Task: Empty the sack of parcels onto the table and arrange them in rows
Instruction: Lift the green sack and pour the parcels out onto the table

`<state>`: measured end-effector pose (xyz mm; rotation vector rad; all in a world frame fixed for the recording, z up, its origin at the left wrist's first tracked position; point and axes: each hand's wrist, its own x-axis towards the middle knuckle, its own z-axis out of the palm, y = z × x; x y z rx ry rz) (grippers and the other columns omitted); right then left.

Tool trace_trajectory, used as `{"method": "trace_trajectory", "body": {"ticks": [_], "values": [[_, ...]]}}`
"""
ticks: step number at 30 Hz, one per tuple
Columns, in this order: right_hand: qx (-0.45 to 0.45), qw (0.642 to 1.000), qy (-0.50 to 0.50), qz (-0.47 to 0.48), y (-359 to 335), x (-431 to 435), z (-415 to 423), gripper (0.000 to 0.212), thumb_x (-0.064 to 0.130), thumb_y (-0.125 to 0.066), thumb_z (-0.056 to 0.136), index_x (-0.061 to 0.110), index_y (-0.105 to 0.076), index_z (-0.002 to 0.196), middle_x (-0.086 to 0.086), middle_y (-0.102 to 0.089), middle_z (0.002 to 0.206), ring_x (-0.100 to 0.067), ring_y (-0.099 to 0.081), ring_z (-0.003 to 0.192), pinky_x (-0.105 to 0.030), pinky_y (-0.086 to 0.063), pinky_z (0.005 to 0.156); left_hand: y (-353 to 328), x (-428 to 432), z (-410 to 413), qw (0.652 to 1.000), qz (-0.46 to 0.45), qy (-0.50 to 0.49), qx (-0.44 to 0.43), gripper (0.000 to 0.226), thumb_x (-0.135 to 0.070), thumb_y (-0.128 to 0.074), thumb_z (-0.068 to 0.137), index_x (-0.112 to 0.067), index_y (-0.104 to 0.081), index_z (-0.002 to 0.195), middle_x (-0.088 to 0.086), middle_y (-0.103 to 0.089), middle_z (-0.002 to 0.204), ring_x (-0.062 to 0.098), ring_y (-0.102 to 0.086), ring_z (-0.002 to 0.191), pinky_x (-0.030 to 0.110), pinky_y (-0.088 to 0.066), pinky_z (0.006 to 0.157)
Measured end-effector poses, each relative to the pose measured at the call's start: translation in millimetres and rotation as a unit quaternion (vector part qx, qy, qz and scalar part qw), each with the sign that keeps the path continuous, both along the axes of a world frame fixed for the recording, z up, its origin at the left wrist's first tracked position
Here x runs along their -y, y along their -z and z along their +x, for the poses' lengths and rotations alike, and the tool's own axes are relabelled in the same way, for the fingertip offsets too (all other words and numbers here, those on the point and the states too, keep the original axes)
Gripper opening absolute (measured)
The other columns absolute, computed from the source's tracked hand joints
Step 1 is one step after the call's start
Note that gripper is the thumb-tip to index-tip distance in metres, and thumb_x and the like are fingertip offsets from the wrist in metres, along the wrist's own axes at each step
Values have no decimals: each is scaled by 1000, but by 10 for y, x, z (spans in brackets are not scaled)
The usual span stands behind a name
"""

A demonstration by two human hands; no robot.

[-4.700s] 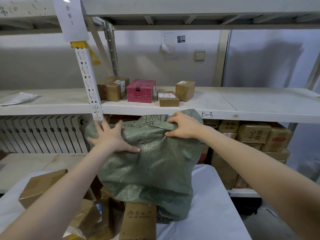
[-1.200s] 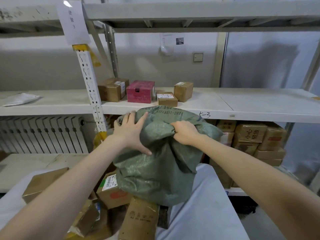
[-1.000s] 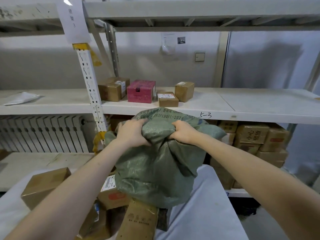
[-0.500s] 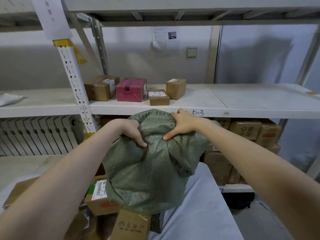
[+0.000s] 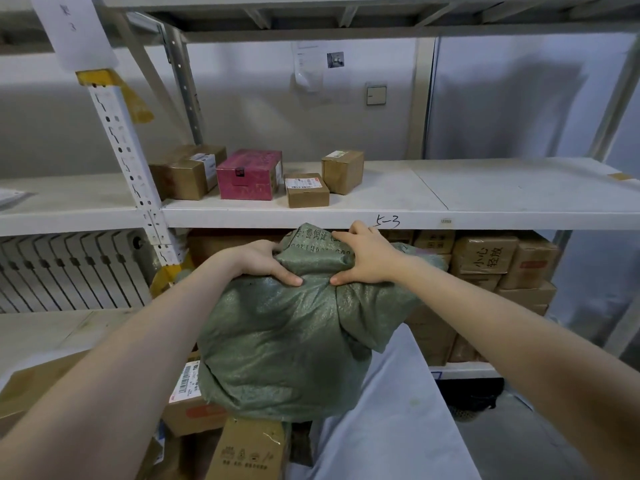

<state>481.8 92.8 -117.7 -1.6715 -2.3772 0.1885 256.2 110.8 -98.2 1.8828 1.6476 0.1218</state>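
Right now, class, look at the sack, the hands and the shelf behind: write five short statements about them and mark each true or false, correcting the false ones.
1. Both hands grip the sack. True: the left hand and right hand pinch its upper end.
2. The sack is blue. False: it is green.
3. A pink box stands on the shelf. True, among brown boxes.
4. The parcels are already in neat rows. False: the boxes under the sack lie in a jumble.
5. The sack lies flat and empty on the table. False: it is held up and bulges.
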Motion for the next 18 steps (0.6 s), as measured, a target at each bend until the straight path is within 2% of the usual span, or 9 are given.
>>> {"method": "trace_trajectory", "body": {"ticks": [1,3,8,12,15,18], "values": [[-6,1000,2,12,36,27,10,98,57,-74,72,22,-27,151,-10,-34,129,-30,-33,122,-39,-31,107,5,-23,35,1000,11,-5,-8,70,-39,-86,63,-16,-56,123,5,-61,126,21,-57,111,33,-45,95],[-15,999,0,34,99,63,17,90,57,-72,74,26,-32,149,-7,-34,124,-28,-33,119,-39,-32,106,-4,-57,105,999,25,-4,-23,48,-37,-85,66,-16,-62,103,4,-66,108,19,-61,97,30,-46,83],[-21,997,10,68,194,127,-5,62,51,-68,81,27,-53,136,-8,-33,124,-30,-33,113,-38,-33,103,5,-85,220,991,87,-19,-95,51,-41,-86,64,-9,-62,96,3,-63,94,22,-60,92,30,-47,77],[-16,995,31,95,256,156,-32,42,47,-64,87,19,-65,118,-8,-38,125,-31,-34,109,-39,-36,98,83,-15,299,986,137,-47,-88,39,-35,-85,67,-13,-53,69,1,-56,73,21,-56,77,30,-42,66],[-21,994,44,102,226,179,-20,43,50,-60,88,21,-64,119,-6,-39,125,-31,-37,113,-41,-41,96,55,48,336,980,173,-51,-84,25,-35,-81,70,-19,-64,78,0,-66,84,23,-62,89,37,-51,85],[-37,989,64,132,86,176,40,51,56,-55,88,23,-55,127,-4,-43,126,-29,-45,115,-42,-44,93,-158,113,374,960,258,-60,-92,23,-36,-74,77,-24,-67,96,0,-67,96,24,-61,98,41,-49,91]]}}
